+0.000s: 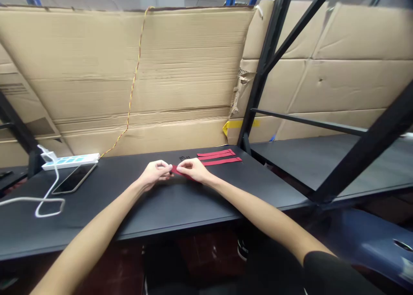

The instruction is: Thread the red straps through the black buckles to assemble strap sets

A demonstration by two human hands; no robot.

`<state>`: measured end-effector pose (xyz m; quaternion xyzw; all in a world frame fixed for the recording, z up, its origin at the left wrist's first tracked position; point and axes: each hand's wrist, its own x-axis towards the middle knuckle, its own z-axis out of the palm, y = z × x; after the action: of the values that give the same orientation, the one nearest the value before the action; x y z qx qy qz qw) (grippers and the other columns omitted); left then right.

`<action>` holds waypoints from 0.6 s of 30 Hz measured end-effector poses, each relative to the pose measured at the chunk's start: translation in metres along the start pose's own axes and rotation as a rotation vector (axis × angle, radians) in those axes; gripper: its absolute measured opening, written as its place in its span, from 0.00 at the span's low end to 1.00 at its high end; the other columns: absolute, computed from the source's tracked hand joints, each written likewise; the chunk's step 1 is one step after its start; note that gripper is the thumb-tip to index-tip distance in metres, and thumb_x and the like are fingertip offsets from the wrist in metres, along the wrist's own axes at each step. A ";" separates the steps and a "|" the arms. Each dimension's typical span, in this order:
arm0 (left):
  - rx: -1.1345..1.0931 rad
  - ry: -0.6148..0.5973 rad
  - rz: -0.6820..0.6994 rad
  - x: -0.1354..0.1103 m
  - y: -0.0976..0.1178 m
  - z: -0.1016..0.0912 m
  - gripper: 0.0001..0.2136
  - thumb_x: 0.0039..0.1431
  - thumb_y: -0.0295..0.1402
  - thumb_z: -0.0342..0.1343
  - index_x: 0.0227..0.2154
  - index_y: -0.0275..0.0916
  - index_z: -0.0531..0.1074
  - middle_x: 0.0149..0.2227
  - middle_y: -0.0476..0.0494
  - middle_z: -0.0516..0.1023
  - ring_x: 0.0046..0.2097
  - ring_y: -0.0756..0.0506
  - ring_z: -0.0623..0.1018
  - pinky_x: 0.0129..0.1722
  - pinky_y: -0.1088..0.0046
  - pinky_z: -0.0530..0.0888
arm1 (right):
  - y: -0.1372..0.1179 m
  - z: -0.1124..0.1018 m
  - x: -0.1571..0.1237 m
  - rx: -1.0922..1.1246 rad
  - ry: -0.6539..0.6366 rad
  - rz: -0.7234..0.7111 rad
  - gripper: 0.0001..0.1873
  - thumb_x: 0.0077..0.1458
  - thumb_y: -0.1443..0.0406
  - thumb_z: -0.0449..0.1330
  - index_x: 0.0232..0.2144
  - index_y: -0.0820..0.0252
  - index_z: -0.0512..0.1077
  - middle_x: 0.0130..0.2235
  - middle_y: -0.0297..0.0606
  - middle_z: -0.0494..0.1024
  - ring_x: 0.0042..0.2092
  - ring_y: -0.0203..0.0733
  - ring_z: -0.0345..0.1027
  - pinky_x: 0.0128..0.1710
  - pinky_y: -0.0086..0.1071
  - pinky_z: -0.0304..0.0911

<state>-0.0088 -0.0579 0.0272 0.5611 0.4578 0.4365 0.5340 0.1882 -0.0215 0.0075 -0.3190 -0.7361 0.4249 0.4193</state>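
Pinching a short red strip (178, 172) over the black table (161, 211), the two hands worked close together near the table's middle. The left hand (155, 174) was curled shut, its fingertips closed on a small dark piece (171, 172) at the strip's near end; the picture was too small to show exactly what that piece was. The right hand (193, 169) was also closed, with its thumb and fingers gripping the strip from the other side, so most of the red was hidden between them. The step in hand looked like fine work on that strip's end, and the next move called for a steady pinch from both hands. Just beyond the hands lay two longer red strips (221, 157), side by side and flat on the table, with a few small black clips (184, 158) beside them. Off to the left sat a phone (74, 178) and a white power strip (69, 161), with a white cable (48, 200) looping across the table. Cardboard sheets (129, 71) stood behind it all.
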 end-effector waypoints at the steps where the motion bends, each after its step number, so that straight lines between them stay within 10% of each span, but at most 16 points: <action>1: 0.024 -0.012 0.003 0.000 -0.001 0.001 0.20 0.42 0.45 0.68 0.27 0.35 0.68 0.26 0.44 0.78 0.32 0.46 0.79 0.33 0.69 0.74 | -0.001 0.001 -0.001 -0.001 -0.015 0.001 0.13 0.46 0.57 0.64 0.27 0.63 0.77 0.27 0.37 0.78 0.29 0.38 0.69 0.33 0.31 0.63; 18: 0.117 -0.122 0.013 0.000 -0.005 0.004 0.20 0.47 0.47 0.64 0.29 0.33 0.71 0.26 0.42 0.78 0.29 0.48 0.78 0.33 0.70 0.75 | -0.004 0.000 -0.002 -0.060 -0.109 -0.014 0.14 0.47 0.57 0.63 0.28 0.64 0.79 0.27 0.39 0.79 0.28 0.39 0.70 0.30 0.31 0.62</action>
<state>-0.0050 -0.0589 0.0220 0.6199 0.4455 0.3776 0.5241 0.1889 -0.0249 0.0099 -0.3028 -0.7724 0.4164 0.3718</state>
